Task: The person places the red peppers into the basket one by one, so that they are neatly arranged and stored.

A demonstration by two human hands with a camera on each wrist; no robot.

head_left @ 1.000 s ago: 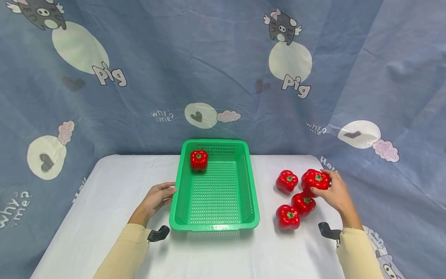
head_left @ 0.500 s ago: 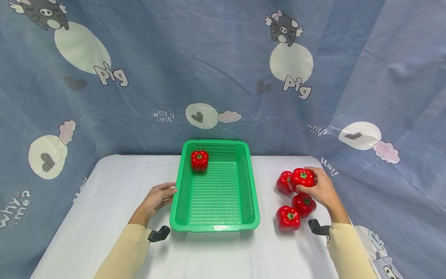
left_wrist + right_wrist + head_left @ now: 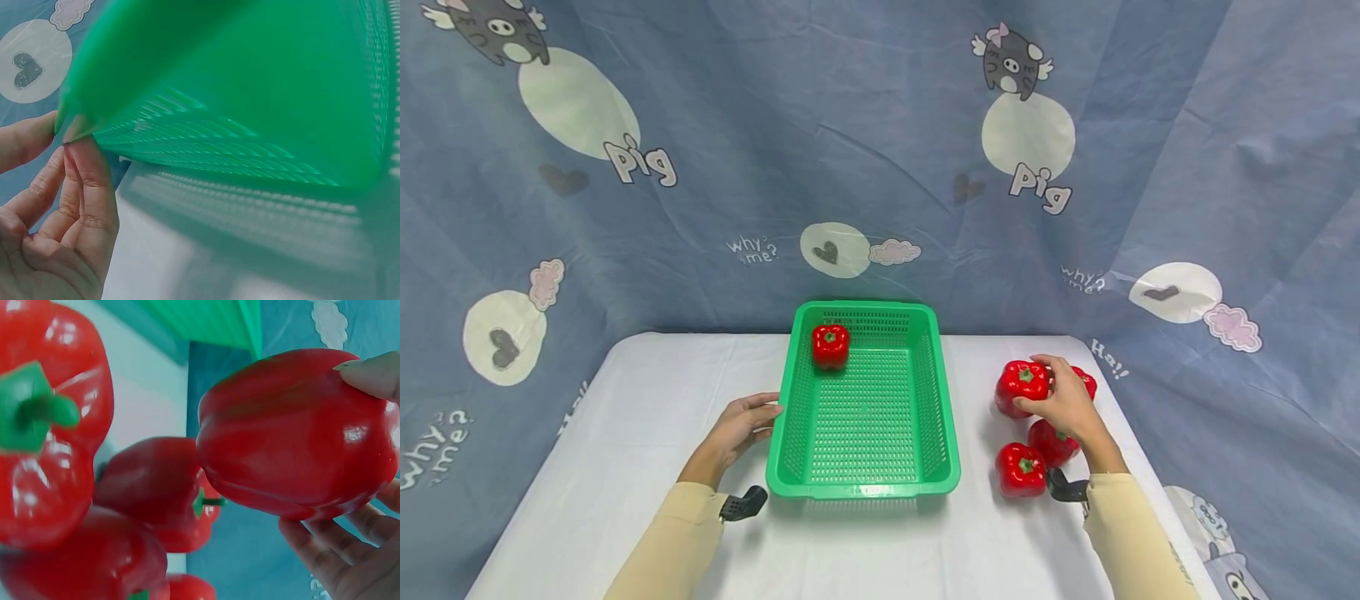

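In the head view my right hand (image 3: 1065,404) grips a red bell pepper (image 3: 1025,379), thumb on one side and fingers on the other. The right wrist view shows this held bell pepper (image 3: 297,434) on its side, its stem end out of sight. Behind my right hand, one bell pepper (image 3: 1084,380) is partly covered. Closer to me lie two more bell peppers: one below the hand (image 3: 1052,443) and one to its left (image 3: 1020,470). My left hand (image 3: 737,433) pinches the left rim of a green plastic basket (image 3: 862,490), its fingertips meeting the rim in the left wrist view.
Inside the basket, another red bell pepper (image 3: 831,347) sits in the far left corner. A white cloth covers the table (image 3: 880,554). Behind it hangs a blue patterned curtain (image 3: 880,150). A black wrist camera (image 3: 745,504) sticks out beside the left sleeve.
My right hand has moved left with the bell pepper, over the spot where another pepper lay. The pepper behind the hand has come into sight. My left hand and the basket stay put.
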